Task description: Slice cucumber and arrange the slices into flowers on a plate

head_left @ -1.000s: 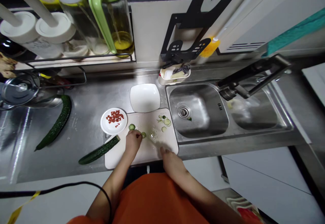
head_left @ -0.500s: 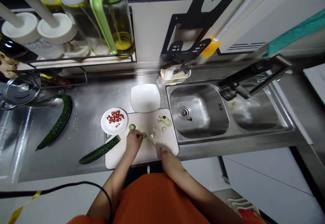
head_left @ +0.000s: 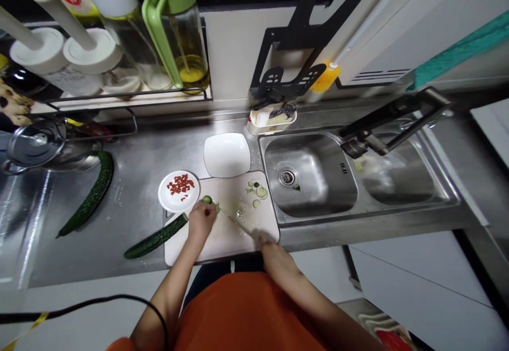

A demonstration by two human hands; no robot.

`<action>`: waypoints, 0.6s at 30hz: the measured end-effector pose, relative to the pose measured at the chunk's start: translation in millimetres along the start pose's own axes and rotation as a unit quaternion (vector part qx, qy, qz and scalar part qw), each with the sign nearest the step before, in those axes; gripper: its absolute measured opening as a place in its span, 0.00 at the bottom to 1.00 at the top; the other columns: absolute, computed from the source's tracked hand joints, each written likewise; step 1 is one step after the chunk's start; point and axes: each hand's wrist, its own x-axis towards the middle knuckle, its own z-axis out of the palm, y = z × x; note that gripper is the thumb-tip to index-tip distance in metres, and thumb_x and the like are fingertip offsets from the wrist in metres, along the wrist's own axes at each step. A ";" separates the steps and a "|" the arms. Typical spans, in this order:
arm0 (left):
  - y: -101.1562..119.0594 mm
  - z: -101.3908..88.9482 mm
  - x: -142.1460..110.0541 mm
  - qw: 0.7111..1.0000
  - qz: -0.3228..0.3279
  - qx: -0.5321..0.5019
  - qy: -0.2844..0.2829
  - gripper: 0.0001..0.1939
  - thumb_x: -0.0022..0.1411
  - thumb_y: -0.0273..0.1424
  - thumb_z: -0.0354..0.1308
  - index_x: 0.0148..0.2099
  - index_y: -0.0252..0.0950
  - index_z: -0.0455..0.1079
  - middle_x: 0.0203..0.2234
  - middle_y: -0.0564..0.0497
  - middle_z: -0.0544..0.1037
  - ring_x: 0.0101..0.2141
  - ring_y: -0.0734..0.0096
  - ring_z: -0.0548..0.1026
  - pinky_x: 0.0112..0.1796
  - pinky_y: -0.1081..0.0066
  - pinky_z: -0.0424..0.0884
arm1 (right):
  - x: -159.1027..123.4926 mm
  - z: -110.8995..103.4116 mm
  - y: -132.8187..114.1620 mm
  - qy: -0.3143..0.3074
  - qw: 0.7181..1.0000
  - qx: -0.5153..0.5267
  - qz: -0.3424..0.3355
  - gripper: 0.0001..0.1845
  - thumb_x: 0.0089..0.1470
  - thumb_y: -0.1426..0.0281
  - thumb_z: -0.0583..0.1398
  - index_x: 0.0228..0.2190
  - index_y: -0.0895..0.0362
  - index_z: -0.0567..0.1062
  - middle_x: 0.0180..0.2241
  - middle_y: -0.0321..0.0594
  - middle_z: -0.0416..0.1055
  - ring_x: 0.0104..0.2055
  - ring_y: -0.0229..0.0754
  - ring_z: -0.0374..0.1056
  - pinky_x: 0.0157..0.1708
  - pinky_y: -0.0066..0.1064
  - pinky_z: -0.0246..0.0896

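A white cutting board [head_left: 230,237] lies on the steel counter in front of me. My left hand [head_left: 201,219] is closed in a pinch on a small cucumber piece [head_left: 217,208] on the board, beside a cut cucumber end [head_left: 206,199]. My right hand [head_left: 274,253] is closed on the handle of a knife [head_left: 242,227], whose blade points up-left toward the left hand. Thin cucumber slices [head_left: 257,192] lie at the board's far right corner. A long cucumber half [head_left: 155,237] rests across the board's left edge.
A small round plate of chopped red chili [head_left: 178,191] and an empty white square dish [head_left: 227,154] sit behind the board. A whole cucumber [head_left: 89,194] lies at left. The double sink [head_left: 314,178] and its faucet [head_left: 392,120] are at right. Oil bottles stand on a rack [head_left: 131,94].
My left hand shifted left and slightly back with the cucumber piece. My right hand drew back toward me, so the knife blade now shows between the hands.
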 end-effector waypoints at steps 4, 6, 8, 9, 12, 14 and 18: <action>-11.7 -12.9 10.1 0.999 -0.011 -0.003 0.043 0.05 0.52 0.31 0.55 0.28 0.38 0.72 0.26 0.52 0.75 0.30 0.71 0.71 0.36 0.73 0.67 | 0.5 0.6 0.2 0.007 1.000 -0.002 0.000 0.27 0.51 0.85 0.44 0.49 0.60 0.67 0.42 0.48 0.74 0.44 0.47 0.71 0.36 0.31 0.61; -13.8 -16.6 13.4 0.998 -0.013 0.000 0.058 0.06 0.52 0.31 0.55 0.28 0.38 0.72 0.26 0.52 0.75 0.30 0.70 0.71 0.36 0.72 0.66 | 1.5 1.6 1.1 0.010 1.000 -0.004 -0.004 0.27 0.50 0.86 0.44 0.49 0.60 0.67 0.41 0.48 0.74 0.43 0.48 0.71 0.35 0.31 0.61; -12.9 -18.2 15.1 0.997 -0.012 0.010 0.071 0.06 0.53 0.30 0.54 0.27 0.38 0.72 0.25 0.52 0.75 0.31 0.70 0.71 0.37 0.72 0.66 | 2.6 2.5 2.0 0.013 1.000 -0.004 -0.007 0.28 0.49 0.87 0.44 0.49 0.61 0.67 0.41 0.48 0.74 0.43 0.48 0.72 0.35 0.31 0.61; -11.7 -18.3 15.3 0.997 -0.010 0.017 0.075 0.06 0.53 0.30 0.54 0.27 0.38 0.71 0.25 0.51 0.75 0.31 0.69 0.71 0.38 0.71 0.66 | 3.1 2.8 2.3 0.014 1.000 -0.003 -0.008 0.28 0.48 0.87 0.44 0.49 0.61 0.66 0.41 0.48 0.74 0.43 0.47 0.72 0.35 0.31 0.61; -7.9 -16.5 14.6 0.996 0.005 0.041 0.082 0.06 0.54 0.28 0.52 0.28 0.37 0.71 0.27 0.49 0.74 0.33 0.67 0.70 0.39 0.70 0.66 | 4.0 3.8 2.7 0.013 1.000 0.000 -0.006 0.28 0.50 0.86 0.44 0.50 0.60 0.66 0.42 0.48 0.74 0.43 0.47 0.71 0.36 0.31 0.62; -6.5 -14.4 13.5 0.995 0.014 0.059 0.085 0.07 0.55 0.27 0.51 0.30 0.36 0.71 0.28 0.47 0.73 0.34 0.66 0.70 0.39 0.69 0.66 | 4.3 4.7 2.8 0.009 1.000 0.001 -0.003 0.27 0.51 0.86 0.44 0.50 0.60 0.66 0.42 0.48 0.74 0.43 0.47 0.71 0.36 0.31 0.62; -7.2 -10.9 11.7 0.991 0.029 0.087 0.092 0.08 0.57 0.27 0.50 0.32 0.35 0.71 0.30 0.46 0.72 0.34 0.66 0.69 0.40 0.69 0.66 | 5.0 8.2 3.9 0.013 1.000 -0.001 0.002 0.30 0.52 0.86 0.43 0.53 0.60 0.64 0.43 0.49 0.74 0.43 0.46 0.71 0.37 0.31 0.62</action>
